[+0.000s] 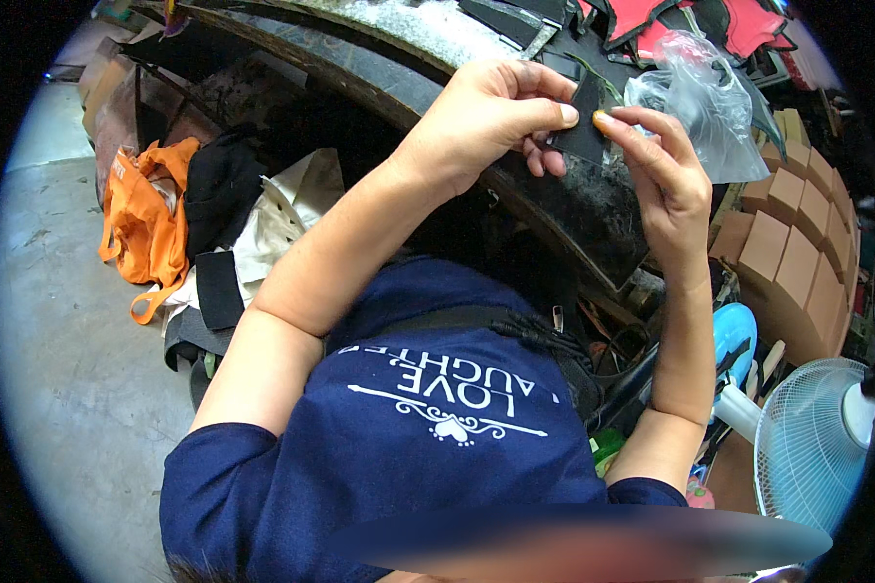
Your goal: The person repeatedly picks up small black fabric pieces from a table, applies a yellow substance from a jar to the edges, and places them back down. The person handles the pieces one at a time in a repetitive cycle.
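My left hand pinches a small flat black piece between thumb and fingers, above the near edge of the dark worktable. From the other side, my right hand comes up to the right edge of that piece. Its thumb and index finger are pressed together there; whatever lies between them is too small to make out. Just behind the right hand is a crumpled clear plastic bag. A thin greenish strand shows beyond the black piece.
Red and black cut pieces lie at the table's far right. Brown cardboard boxes are stacked to the right, with a fan nearer me. Left of the table, an orange cloth bag lies beside black and white fabric.
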Available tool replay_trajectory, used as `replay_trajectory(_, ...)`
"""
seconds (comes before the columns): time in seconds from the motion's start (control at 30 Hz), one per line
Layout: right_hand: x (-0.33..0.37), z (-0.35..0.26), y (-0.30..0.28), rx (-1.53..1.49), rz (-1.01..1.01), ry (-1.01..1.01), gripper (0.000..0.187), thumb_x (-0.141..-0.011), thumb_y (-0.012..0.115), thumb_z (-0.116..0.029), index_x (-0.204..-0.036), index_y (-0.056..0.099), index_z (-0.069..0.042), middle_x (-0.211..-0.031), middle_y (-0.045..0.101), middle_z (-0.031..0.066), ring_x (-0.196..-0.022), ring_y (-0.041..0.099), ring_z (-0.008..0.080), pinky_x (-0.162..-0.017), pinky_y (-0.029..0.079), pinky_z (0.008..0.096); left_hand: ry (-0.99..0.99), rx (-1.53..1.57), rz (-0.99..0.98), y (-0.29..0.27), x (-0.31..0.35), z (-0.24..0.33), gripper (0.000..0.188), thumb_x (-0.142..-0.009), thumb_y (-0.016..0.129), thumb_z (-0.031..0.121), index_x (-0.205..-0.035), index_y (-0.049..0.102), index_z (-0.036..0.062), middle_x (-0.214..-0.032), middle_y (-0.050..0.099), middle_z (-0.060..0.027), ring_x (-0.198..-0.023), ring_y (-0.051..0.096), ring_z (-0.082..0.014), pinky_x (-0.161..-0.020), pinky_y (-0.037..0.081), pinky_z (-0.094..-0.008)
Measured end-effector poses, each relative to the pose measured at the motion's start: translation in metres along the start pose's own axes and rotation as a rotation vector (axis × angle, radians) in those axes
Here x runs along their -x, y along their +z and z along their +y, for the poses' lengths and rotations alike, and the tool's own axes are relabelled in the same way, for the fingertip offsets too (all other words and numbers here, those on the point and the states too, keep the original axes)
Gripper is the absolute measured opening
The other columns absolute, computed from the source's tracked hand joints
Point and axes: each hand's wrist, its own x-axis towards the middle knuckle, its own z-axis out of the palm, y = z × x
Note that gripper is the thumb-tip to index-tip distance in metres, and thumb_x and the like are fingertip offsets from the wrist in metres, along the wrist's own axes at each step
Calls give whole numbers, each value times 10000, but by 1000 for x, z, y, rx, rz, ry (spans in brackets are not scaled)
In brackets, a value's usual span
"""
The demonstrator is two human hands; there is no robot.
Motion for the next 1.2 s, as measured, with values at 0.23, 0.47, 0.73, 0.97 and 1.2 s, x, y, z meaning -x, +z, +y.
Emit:
replay_trajectory(0.23, 15, -9, -5, 550, 78, -309, 493, -748, 730, -38, -1166, 791, -292, -1095, 706, 21, -734, 649, 166, -651, 539, 300, 13, 142, 25, -3, -3, -4, 241, -945, 721, 107, -1149, 670, -11, -853, 711, -65, -613, 710, -155, -525, 562, -229)
replay_trajectory(0.47, 17, -11, 11, -241, 198, 38, 551, -880, 728, -20, -1406, 588, -106, -1104, 711, 93, -777, 631, 113, -732, 527, 262, 65, 248, 20, 1, -5, -6, 172, -946, 724, 105, -1037, 604, 24, -825, 695, -75, -667, 746, -213, -554, 601, -259)
replay_trajectory(0.73, -35, -17, 25, -752, 104, 382, 707, -932, 672, 20, -1548, 335, -60, -880, 616, 27, -750, 605, 83, -652, 495, 207, 0, 41, 71, -15, 19, 10, 195, -1006, 669, 200, -1034, 624, 12, -850, 736, -134, -628, 729, -191, -529, 565, -246)
replay_trajectory(0.97, -79, 8, 52, -696, 2, 384, 587, -921, 632, 45, -1464, 420, -22, -835, 628, 37, -672, 574, 68, -590, 477, 199, 602, -810, 364, -32, 20, 14, 166, -964, 697, 179, -1039, 707, 31, -845, 729, -104, -614, 674, -172, -549, 526, -260)
replay_trajectory(1.2, -85, 17, 59, -460, -43, 403, 576, -881, 665, 33, -1421, 474, -29, -739, 629, 10, -636, 582, 55, -537, 480, 214, 858, -1547, 402, -36, 3, 5, 280, -790, 799, 234, -1032, 748, 104, -1061, 700, -4, -1050, 606, -253, -926, 489, -383)
